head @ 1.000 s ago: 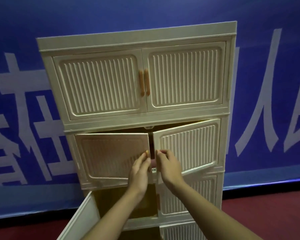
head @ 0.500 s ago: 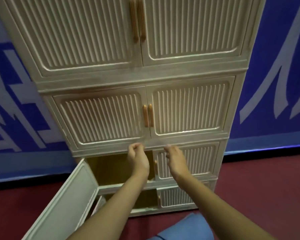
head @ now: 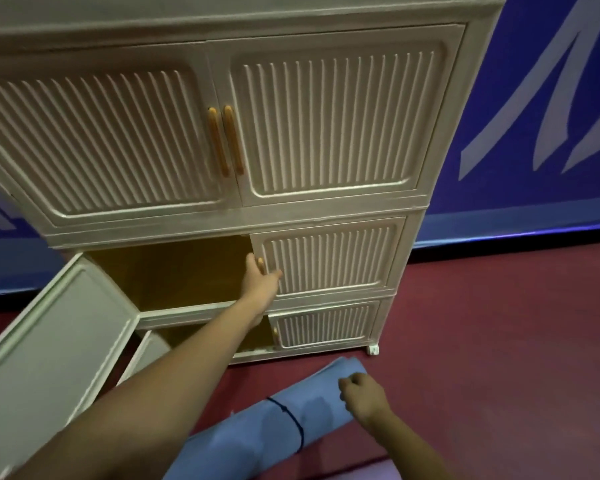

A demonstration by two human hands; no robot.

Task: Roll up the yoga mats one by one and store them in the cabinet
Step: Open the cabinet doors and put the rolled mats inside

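- Head view: a cream cabinet [head: 326, 209] with ribbed doors fills the upper and middle of the frame, standing on a dark red floor [head: 499, 341] against a blue banner [head: 534, 98] with pale lettering.
- The upper pair of doors [head: 333, 119] in view is closed, its two orange handles [head: 226, 140] side by side at the centre.
- In the tier below, the left door [head: 49, 348] swings wide open toward the lower left of the frame, showing a yellowish interior [head: 174, 271]; the right door [head: 329, 258] of that tier sits closed or nearly so.
- The left hand [head: 260, 282] reaches up from the lower left to the inner edge of that right door, fingers [head: 253, 263] curled around the edge by its small orange handle, thumb lying against the ribbed face.
- The lowest tier shows a closed right door [head: 326, 325] and an open compartment on its left, partly hidden behind the left forearm; a small caster [head: 373, 349] shows under the cabinet's right corner.
- A rolled blue yoga mat [head: 274, 420] lies on the floor at the bottom centre of the frame, just in front of the cabinet, with a thin dark band [head: 291, 417] round its middle.
- The right hand [head: 364, 398] is at the mat's upper right end, fingers [head: 349, 382] loosely curled and touching the roll; whether they actually grip it I cannot tell.
- A paler pinkish surface [head: 361, 471] shows at the bottom edge, beneath the mat.
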